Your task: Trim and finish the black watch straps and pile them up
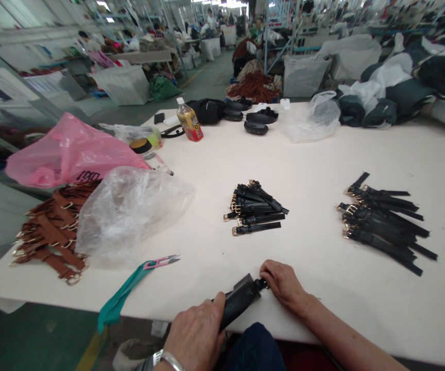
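Note:
At the near edge of the white table (323, 149), my left hand (197, 330) is closed around a black strap piece (240, 299). My right hand (282, 283) pinches the far end of that same black piece, fingers curled. A small pile of black straps with gold buckles (254, 207) lies in the middle of the table, just beyond my hands. A second, larger pile of black straps (384, 222) sits to the right.
A heap of brown straps (52, 232) and a clear plastic bag (125, 211) lie at the left, with a pink bag (68, 152) behind. Pink thread snips (160, 263) on a teal ribbon, a drink bottle (189, 121) and black pouches (259, 121) are also on the table.

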The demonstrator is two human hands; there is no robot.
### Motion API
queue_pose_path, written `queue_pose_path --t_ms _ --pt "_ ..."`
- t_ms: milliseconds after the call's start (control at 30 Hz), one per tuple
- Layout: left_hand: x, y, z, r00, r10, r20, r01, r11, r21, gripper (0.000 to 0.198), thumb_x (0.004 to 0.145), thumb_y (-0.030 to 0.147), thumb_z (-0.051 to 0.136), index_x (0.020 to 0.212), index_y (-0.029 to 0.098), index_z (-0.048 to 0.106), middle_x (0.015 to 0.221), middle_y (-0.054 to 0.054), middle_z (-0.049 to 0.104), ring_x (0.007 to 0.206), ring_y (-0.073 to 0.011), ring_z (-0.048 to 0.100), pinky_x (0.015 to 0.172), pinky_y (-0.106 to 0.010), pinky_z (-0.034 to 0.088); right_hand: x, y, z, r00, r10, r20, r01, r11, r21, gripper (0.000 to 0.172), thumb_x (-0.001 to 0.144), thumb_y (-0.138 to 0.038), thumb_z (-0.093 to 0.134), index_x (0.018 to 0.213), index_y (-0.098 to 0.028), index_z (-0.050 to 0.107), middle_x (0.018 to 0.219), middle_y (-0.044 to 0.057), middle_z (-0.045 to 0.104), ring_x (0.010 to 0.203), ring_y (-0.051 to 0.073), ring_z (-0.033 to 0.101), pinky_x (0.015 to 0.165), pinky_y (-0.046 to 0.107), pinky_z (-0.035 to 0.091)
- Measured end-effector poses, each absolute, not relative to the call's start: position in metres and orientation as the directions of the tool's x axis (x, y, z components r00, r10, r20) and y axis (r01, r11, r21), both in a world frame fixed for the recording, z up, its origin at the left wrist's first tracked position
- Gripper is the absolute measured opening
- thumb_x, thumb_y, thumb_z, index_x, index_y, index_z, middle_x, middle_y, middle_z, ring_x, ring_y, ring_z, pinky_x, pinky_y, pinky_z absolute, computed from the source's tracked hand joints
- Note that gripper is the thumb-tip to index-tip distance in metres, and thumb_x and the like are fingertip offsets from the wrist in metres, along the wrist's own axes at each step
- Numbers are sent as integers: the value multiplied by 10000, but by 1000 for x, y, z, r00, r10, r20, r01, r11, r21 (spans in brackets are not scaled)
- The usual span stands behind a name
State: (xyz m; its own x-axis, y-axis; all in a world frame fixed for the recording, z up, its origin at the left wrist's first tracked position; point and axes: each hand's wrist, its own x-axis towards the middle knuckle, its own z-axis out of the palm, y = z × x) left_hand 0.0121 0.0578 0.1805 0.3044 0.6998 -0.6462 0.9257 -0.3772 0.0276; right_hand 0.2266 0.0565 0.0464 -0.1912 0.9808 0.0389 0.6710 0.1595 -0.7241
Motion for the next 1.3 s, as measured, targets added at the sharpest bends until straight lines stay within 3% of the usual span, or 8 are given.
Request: queue_pose_path --t_ms 467,700,867,1033,1300 --pt "14 48 172 300 681 -668 931 -361 50 477 790 261 379 1264 202 368 1034 -93 639 964 -245 583 822 -374 437 223 86 54 -371 922 114 738 367 -566 128 874 -188 430 816 -204 544 789 25 579 785 165 497 690 265 377" --pt "-3 55 184 270 732 -626 957 -278 87 306 753 293 427 1045 260 510 892 -35 673 855 -231 617 729 -340 452 220 83 49 -327 931 163 709 355 -610 140 877 -196 429 810 -199 552 776 30 585 768 164 511 699 273 395" --pt "-34 68 172 179 831 -527 982 -185 42 348 788 361 424 1121 263 454 962 -26 659 913 -205 596 764 -304 422 220 77 45 -266 944 196 674 327 -662 148 875 -193 425 788 -198 545 759 34 579 745 168 523 682 282 410" --pt "-50 83 150 147 870 -470 986 -91 140 382 810 400 413 1163 252 424 976 -21 653 923 -182 594 777 -275 412 219 75 40 -222 950 218 631 310 -711 127 872 -197 431 800 -202 535 777 36 582 747 172 533 682 293 429" --pt "-56 93 145 134 882 -451 981 -52 189 335 791 358 443 1112 264 475 999 -4 649 962 -186 578 788 -279 402 216 71 34 -188 952 243 628 307 -715 135 882 -197 405 811 -204 520 764 39 569 737 177 529 677 309 438"
